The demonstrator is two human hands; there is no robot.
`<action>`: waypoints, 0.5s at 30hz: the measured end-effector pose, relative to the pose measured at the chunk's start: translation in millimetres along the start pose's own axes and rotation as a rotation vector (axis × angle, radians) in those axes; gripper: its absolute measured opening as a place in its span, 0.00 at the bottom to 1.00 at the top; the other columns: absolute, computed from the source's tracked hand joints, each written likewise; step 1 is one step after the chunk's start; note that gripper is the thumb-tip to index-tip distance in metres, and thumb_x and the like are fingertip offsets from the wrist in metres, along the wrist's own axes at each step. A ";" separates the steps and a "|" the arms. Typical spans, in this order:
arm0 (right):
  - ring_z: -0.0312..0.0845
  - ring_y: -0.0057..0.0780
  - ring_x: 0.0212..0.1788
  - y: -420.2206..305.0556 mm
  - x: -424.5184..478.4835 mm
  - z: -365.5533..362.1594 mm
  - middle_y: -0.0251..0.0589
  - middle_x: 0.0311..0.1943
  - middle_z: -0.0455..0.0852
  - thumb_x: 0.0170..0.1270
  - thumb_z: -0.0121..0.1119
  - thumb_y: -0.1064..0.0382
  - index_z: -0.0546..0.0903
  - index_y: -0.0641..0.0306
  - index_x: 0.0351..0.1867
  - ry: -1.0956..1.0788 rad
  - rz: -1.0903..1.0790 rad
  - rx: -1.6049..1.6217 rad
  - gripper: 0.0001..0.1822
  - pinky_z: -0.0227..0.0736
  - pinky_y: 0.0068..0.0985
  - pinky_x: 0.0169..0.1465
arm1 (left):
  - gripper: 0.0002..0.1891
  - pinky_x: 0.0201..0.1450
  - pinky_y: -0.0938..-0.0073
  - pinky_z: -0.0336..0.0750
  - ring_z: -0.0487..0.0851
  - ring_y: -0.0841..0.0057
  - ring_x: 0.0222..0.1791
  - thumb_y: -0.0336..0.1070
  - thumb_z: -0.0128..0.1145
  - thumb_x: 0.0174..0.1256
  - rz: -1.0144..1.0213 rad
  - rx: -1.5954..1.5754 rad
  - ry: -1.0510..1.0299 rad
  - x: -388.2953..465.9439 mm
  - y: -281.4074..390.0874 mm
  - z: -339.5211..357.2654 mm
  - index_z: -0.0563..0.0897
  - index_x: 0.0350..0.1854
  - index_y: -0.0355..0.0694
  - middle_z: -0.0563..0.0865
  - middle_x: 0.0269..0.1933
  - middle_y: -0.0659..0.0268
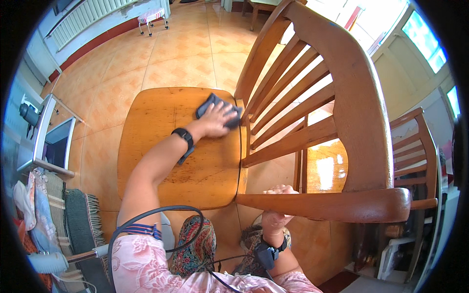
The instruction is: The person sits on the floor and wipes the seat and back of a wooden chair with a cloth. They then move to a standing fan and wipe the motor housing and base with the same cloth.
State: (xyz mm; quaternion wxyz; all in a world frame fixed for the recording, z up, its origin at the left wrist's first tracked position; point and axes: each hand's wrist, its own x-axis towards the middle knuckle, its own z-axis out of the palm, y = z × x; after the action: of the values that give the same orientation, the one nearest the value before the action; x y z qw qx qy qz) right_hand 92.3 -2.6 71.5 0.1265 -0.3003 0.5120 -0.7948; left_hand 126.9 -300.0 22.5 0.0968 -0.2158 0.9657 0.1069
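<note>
A wooden chair stands before me, with a scratched yellow-brown seat (165, 146) and a slatted back (361, 99) at its right. My left hand (216, 121), slightly blurred, presses a folded dark grey cloth (210, 102) onto the seat near the base of the slats, fingers spread over it. Around the side post (322, 206) of the back, at its near edge, my right hand (278, 205) is wrapped; the post hides part of the palm and fingers. Both wrists bear black straps, and a small dark device sits on the right one.
A black cable (154, 209) loops over my left arm. Folded textiles (78, 212) and a metal-framed stand (40, 143) are at the left. A small wheeled stool (151, 15) stands far off on the tiled floor (176, 69). Another slatted wooden chair (427, 154) is at the right.
</note>
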 end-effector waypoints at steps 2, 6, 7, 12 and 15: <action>0.66 0.24 0.27 -4.0 1.1 3.3 0.33 0.25 0.67 0.44 0.61 0.33 0.66 0.60 0.33 -0.002 -0.021 0.042 0.32 0.69 0.23 0.30 | 0.31 0.68 0.54 0.35 0.40 0.57 0.70 0.46 0.44 0.59 0.054 -0.024 -0.049 -10.3 16.5 -0.3 0.55 0.67 0.51 0.46 0.70 0.60; 0.65 0.24 0.28 -13.3 -1.2 5.6 0.33 0.25 0.67 0.46 0.59 0.33 0.66 0.59 0.32 -0.018 0.094 0.142 0.31 0.68 0.23 0.30 | 0.29 0.67 0.51 0.39 0.42 0.58 0.70 0.39 0.43 0.59 0.068 -0.073 0.093 15.9 1.9 5.6 0.57 0.66 0.50 0.51 0.69 0.62; 0.65 0.24 0.28 -8.5 -0.6 2.3 0.33 0.25 0.67 0.46 0.59 0.32 0.65 0.59 0.31 -0.032 0.057 0.171 0.32 0.68 0.23 0.30 | 0.28 0.66 0.52 0.44 0.47 0.61 0.69 0.38 0.43 0.59 0.051 -0.081 0.155 22.1 4.5 4.5 0.59 0.65 0.49 0.54 0.68 0.63; 0.65 0.22 0.27 -13.8 0.4 7.2 0.31 0.23 0.66 0.36 0.64 0.31 0.66 0.58 0.30 0.043 0.171 0.264 0.35 0.68 0.22 0.30 | 0.26 0.61 0.54 0.51 0.55 0.66 0.64 0.37 0.43 0.59 -0.163 -0.132 0.119 48.7 23.3 -15.0 0.63 0.63 0.48 0.59 0.66 0.66; 0.62 0.20 0.25 -6.5 3.2 2.4 0.29 0.22 0.63 0.44 0.58 0.40 0.63 0.58 0.28 -0.077 0.104 0.303 0.26 0.64 0.20 0.29 | 0.25 0.63 0.56 0.50 0.53 0.64 0.66 0.36 0.45 0.59 -0.156 -0.142 0.123 47.7 30.9 -16.4 0.65 0.62 0.48 0.58 0.66 0.66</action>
State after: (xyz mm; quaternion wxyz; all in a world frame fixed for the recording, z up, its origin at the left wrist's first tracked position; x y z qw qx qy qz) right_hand 91.9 -3.1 79.1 0.2309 -0.2808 0.3958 -0.8433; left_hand 68.7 -295.7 32.2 0.0299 -0.3025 0.9402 0.1536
